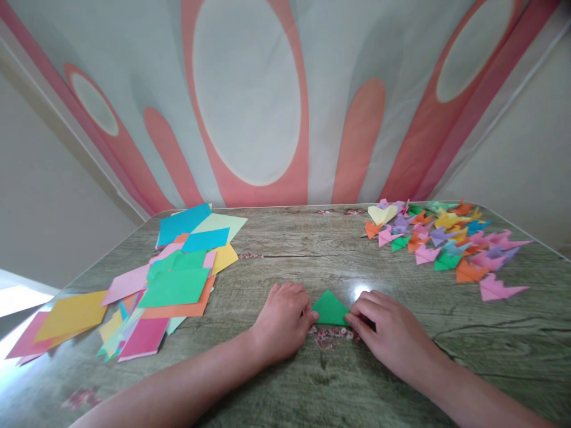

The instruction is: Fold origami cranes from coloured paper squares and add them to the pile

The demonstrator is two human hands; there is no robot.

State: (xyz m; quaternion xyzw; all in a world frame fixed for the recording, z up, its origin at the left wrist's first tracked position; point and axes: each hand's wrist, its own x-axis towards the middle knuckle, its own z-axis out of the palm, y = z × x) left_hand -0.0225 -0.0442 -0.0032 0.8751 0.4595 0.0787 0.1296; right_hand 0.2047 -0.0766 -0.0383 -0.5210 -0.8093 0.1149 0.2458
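Left hand (285,321), right hand (393,330) pinching left and right corners of green paper triangle (331,310); uneven finger pressure could skew fold.

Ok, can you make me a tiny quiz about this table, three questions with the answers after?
1. Multiple choice: what shape does the green paper between the left hand and the right hand show?
A) circle
B) triangle
C) star

2. True or false: the loose paper sheets are all one colour.

3. Fill in the blank: the small folded paper figures lie on the person's ____ side of the table.

Key:
1. B, triangle
2. False; they come in several colours
3. right
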